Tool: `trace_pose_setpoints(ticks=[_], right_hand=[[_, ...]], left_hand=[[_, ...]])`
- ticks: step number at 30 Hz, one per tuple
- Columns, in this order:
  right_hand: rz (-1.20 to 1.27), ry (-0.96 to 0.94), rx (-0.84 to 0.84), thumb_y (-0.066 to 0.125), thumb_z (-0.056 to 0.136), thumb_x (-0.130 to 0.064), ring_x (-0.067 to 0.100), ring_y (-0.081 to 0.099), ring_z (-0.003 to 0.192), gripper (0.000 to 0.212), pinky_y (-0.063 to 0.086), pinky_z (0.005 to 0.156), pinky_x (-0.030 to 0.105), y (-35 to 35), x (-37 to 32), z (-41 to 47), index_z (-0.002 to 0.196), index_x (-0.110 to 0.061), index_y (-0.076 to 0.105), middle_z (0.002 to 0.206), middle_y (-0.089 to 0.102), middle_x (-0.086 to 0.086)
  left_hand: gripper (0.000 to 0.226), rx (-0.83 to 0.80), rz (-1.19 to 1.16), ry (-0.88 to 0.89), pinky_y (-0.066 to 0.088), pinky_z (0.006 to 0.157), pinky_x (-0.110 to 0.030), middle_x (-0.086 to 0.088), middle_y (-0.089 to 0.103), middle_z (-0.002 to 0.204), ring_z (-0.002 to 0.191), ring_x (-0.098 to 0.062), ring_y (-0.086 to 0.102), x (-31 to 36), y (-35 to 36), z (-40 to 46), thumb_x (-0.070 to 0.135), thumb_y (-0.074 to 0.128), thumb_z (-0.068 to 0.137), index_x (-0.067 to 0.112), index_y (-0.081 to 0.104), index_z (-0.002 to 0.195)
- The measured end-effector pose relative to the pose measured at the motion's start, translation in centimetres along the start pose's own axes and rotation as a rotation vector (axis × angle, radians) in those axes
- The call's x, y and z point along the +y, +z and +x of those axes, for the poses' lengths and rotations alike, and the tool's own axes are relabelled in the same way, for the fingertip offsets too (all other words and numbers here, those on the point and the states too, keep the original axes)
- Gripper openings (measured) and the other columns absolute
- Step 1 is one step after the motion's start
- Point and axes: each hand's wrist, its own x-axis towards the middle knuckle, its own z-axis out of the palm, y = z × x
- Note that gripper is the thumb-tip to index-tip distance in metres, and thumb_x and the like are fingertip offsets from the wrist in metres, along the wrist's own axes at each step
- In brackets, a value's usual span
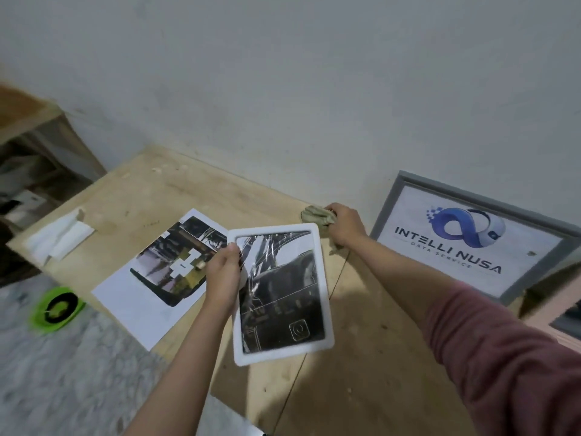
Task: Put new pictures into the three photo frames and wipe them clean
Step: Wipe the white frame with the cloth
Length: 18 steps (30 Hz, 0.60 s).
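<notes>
My left hand (pixel 222 275) grips the left edge of a white photo frame (pixel 323 295) with a dark picture behind its glass, held tilted above the wooden table (pixel 361 341). Just past the frame's top right corner, my right hand (pixel 344 225) is closed on a crumpled beige cloth (pixel 316 214). A printed picture on white paper (pixel 157 272) lies flat on the table left of the frame. A grey frame (pixel 390 196) with a blue logo print leans against the wall at the right.
Folded white paper (pixel 58 236) lies at the table's far left corner. A green round object (pixel 56 308) sits on the speckled floor to the left. A wooden shelf (pixel 37 146) stands at the far left. Another frame's edge (pixel 566 322) shows at the right border.
</notes>
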Motion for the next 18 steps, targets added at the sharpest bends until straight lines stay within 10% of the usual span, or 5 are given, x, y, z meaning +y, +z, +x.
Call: trace_pose_setpoints(ticks=[6, 12, 18], right_hand=[[-0.365, -0.213, -0.09, 0.05, 0.079, 0.0, 0.03, 0.047, 0.107, 0.057, 0.045, 0.073, 0.035, 2.9, 3.7, 4.5, 0.133, -0.02, 0.044, 0.114, 0.052, 0.01], [-0.496, -0.173, -0.332, 0.059, 0.086, -0.034, 0.033, 0.018, 0.139, 0.085, 0.016, 0.11, 0.058, 5.4, 5.8, 4.5, 0.148, -0.031, 0.001, 0.154, 0.014, 0.01], [0.322, 0.092, 0.063, 0.042, 0.099, -0.032, 0.022, 0.051, 0.12, 0.035, 0.04, 0.103, 0.036, 2.1, 2.8, -2.2, 0.127, -0.015, 0.053, 0.129, 0.056, 0.006]], left_hand=[[0.034, -0.025, 0.029, -0.007, 0.031, 0.063, -0.029, -0.008, 0.042, 0.076, 0.072, -0.014, 0.04, -0.2, 2.1, 1.4, 0.033, 0.038, 0.101, 0.011, 0.048, 0.078], [0.033, -0.003, -0.095, -0.102, 0.029, 0.065, -0.026, 0.007, 0.036, 0.07, 0.064, -0.006, 0.032, -0.8, 2.9, 2.3, 0.031, 0.04, 0.101, 0.021, 0.042, 0.07], [0.032, -0.032, -0.137, -0.117, 0.029, 0.063, -0.026, 0.009, 0.037, 0.072, 0.065, -0.007, 0.035, -0.1, 2.8, 1.8, 0.033, 0.04, 0.101, 0.026, 0.041, 0.069]])
